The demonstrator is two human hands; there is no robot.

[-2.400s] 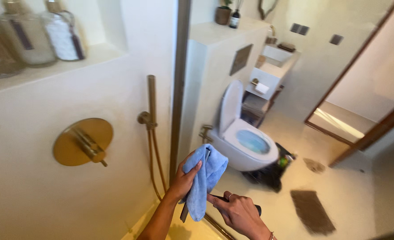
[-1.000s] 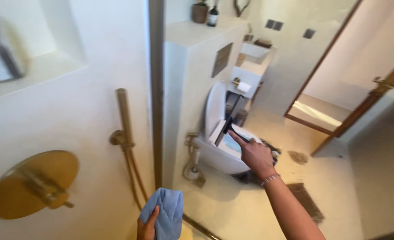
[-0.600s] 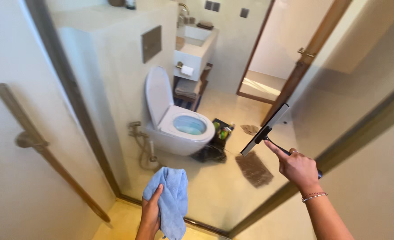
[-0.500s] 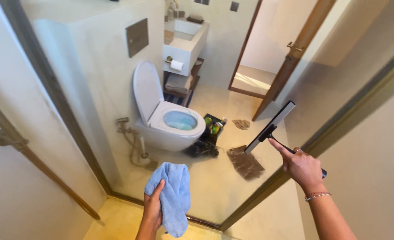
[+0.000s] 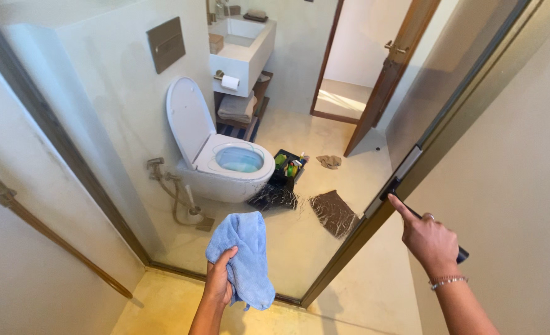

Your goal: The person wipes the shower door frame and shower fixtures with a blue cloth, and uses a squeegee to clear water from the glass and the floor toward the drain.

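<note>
Black-handled squeegee with a pale rubber blade: in the right hand, fingers wrapped on the handle, index finger stretched along the neck. Blade sits at 3 o'clock of frame, against the right edge of the clear glass shower panel, partly over the dark bronze metal frame post.

Change: half a second ago the blade was out on open glass, nearer centre; now it has run right, to the frame. Reads as a stroke hitting the end of the pane.

Left hand at 6 o'clock, clenched on a bunched light-blue microfibre cloth, held off the glass, touching nothing else. Hands well apart.

Through the glass: white wall-hung toilet with lid up at 11 o'clock, dark caddy of cleaning bottles just right of it, dark floor mat near centre, open wooden door at 1 o'clock. Brass hand-shower rail at 8 o'clock, partly out of view.
</note>
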